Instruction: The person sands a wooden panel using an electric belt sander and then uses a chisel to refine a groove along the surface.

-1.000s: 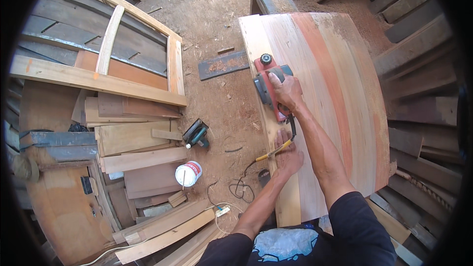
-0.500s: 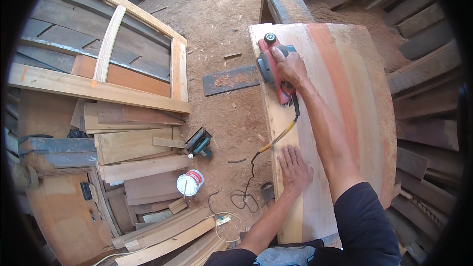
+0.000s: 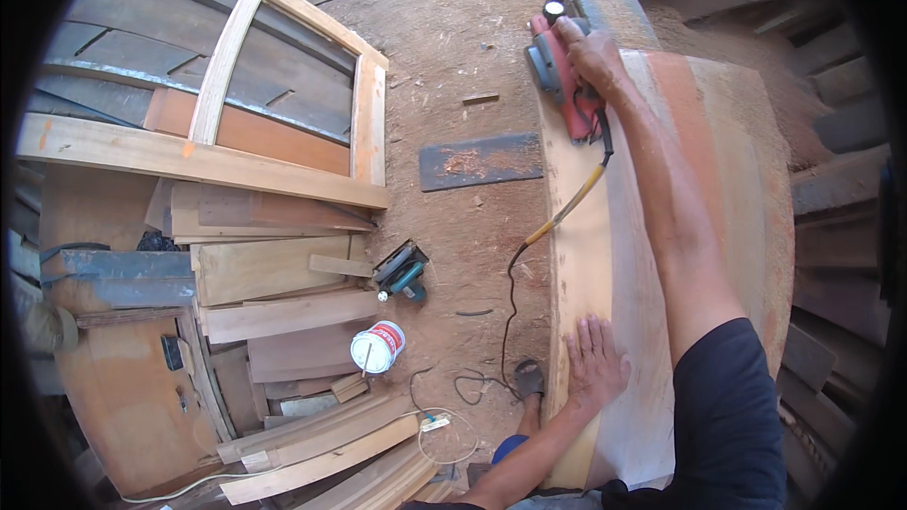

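A white can (image 3: 377,348) with a red band is seen upright on the sawdust-covered floor (image 3: 453,28); its contents cannot be told. A red electric planer (image 3: 561,76) is gripped by the right hand (image 3: 591,53) at the far end of the wide plank (image 3: 624,302), its long axis along the plank, pointing away. The left hand (image 3: 595,362) is laid flat, fingers spread, on the near plank. Stacked boards (image 3: 274,274) and a wooden frame (image 3: 368,123) are seen to the left.

White tin (image 3: 377,348), teal saw (image 3: 403,273)
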`<state>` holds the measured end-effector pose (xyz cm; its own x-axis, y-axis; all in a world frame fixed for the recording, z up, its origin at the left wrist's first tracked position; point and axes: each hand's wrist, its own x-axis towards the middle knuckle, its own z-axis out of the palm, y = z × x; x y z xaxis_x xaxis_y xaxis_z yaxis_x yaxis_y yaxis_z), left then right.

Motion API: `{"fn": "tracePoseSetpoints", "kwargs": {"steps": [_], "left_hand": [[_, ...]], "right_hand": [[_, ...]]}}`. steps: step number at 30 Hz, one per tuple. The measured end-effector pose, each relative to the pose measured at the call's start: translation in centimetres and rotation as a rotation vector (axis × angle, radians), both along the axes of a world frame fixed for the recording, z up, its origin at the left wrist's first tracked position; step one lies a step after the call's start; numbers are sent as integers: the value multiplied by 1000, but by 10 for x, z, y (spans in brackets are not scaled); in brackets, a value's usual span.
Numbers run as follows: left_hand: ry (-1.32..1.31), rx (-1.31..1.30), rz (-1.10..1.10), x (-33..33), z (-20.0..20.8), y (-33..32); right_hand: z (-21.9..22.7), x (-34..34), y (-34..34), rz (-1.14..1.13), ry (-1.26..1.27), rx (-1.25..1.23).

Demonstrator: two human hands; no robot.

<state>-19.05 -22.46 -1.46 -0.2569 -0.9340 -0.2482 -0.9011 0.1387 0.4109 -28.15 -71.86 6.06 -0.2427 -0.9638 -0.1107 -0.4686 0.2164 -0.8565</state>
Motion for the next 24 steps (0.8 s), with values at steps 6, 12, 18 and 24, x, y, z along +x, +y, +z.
{"fn": "tracePoseSetpoints", "kwargs": {"steps": [6, 12, 18, 24], "left_hand": [[50, -62, -9, -1, -3, 4], [94, -109, 18, 8, -2, 3], [16, -58, -25, -2, 6, -3], [5, -128, -40, -4, -8, 4]], "right_hand": [[-1, -19, -36, -9, -6, -159], [16, -2, 62, -53, -411, -147], [53, -25, 269, -103, -624, -66], [75, -33, 435, -176, -509, -41]]}}
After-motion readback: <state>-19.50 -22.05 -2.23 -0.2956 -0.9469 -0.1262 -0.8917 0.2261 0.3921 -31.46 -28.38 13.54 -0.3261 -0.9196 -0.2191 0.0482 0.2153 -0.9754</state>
